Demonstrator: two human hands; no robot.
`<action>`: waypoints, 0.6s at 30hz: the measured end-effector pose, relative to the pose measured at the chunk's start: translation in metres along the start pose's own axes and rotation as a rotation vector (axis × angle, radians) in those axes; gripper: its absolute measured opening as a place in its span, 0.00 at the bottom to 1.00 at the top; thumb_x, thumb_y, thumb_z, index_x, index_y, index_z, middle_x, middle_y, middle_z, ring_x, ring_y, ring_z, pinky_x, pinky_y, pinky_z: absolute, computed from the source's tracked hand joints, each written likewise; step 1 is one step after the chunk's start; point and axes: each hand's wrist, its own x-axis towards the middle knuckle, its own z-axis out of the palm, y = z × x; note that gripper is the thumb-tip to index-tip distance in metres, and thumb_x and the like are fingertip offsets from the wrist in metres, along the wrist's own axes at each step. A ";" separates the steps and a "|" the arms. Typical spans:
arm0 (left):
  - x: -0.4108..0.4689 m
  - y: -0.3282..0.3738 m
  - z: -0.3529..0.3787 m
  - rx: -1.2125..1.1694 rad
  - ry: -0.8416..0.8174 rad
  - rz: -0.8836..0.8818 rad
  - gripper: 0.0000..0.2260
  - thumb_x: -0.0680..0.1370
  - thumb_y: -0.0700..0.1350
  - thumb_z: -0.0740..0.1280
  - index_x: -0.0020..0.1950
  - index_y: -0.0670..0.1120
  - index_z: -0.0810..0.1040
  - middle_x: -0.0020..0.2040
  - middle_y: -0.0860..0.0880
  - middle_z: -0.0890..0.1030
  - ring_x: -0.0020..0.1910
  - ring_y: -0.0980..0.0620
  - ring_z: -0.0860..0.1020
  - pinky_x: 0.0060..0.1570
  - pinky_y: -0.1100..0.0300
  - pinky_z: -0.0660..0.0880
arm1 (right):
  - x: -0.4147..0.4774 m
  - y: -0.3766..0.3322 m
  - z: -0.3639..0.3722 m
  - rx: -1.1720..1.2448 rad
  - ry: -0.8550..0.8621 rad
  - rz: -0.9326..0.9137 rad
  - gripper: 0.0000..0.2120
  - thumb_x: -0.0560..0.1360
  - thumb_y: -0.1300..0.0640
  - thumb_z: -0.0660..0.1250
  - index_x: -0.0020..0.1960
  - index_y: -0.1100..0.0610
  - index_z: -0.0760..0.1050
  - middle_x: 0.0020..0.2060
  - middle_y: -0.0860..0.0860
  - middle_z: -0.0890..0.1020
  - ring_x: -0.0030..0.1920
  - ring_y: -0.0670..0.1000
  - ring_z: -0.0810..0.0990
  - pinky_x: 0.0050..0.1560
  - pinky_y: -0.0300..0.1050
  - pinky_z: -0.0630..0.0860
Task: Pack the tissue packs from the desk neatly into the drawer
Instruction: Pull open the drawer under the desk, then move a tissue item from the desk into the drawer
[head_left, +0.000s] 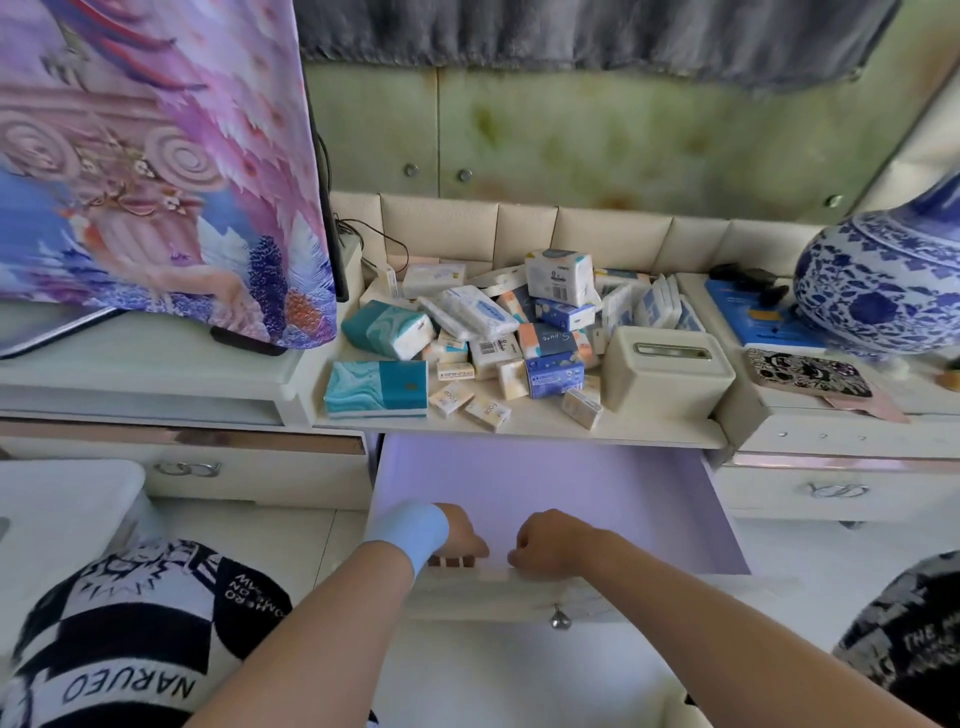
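— While the lilac-lined drawer (545, 478) stands pulled out from the desk (639, 428), what sits up and to its left?
— A screen (57, 325) draped in a pink-and-purple printed cloth (156, 171).
— And closer in?
— Just behind the drawer's left corner, a teal tissue pack (376, 387) lies flat at the desk's edge. The left hand (462, 535), in a blue wristband (410, 532), reaches inside the drawer, fingers hooked over its front panel (493, 592).
— The tissue packs (519, 322)?
— Heaped loosely on the desk directly behind the drawer.
— The other hand?
— The right hand (545, 540) grasps the drawer's front edge too, fingers curled round it, close beside the left but apart.
— Further right?
— A cream tissue-box cover (670, 369) behind the drawer's right corner, then a blue-and-white porcelain vase (883, 280) well beyond the drawer.
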 end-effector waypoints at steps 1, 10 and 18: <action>-0.003 -0.001 0.003 -0.018 -0.024 0.008 0.17 0.77 0.58 0.61 0.54 0.49 0.82 0.52 0.51 0.81 0.46 0.49 0.79 0.52 0.56 0.75 | -0.001 -0.003 0.004 -0.015 -0.023 0.002 0.13 0.77 0.46 0.63 0.40 0.54 0.76 0.41 0.49 0.78 0.45 0.52 0.77 0.44 0.44 0.72; -0.031 -0.019 -0.039 0.036 0.327 0.131 0.16 0.80 0.54 0.61 0.65 0.53 0.78 0.63 0.52 0.78 0.58 0.48 0.76 0.59 0.54 0.74 | 0.005 -0.026 -0.028 -0.114 0.127 -0.079 0.15 0.78 0.53 0.58 0.57 0.53 0.80 0.56 0.50 0.81 0.57 0.54 0.79 0.58 0.50 0.77; -0.035 -0.095 -0.102 0.100 0.659 0.053 0.20 0.79 0.50 0.61 0.71 0.53 0.68 0.69 0.49 0.68 0.67 0.46 0.69 0.62 0.52 0.70 | 0.060 -0.083 -0.119 0.050 0.445 -0.249 0.17 0.77 0.53 0.62 0.66 0.47 0.73 0.67 0.49 0.73 0.61 0.53 0.76 0.59 0.50 0.76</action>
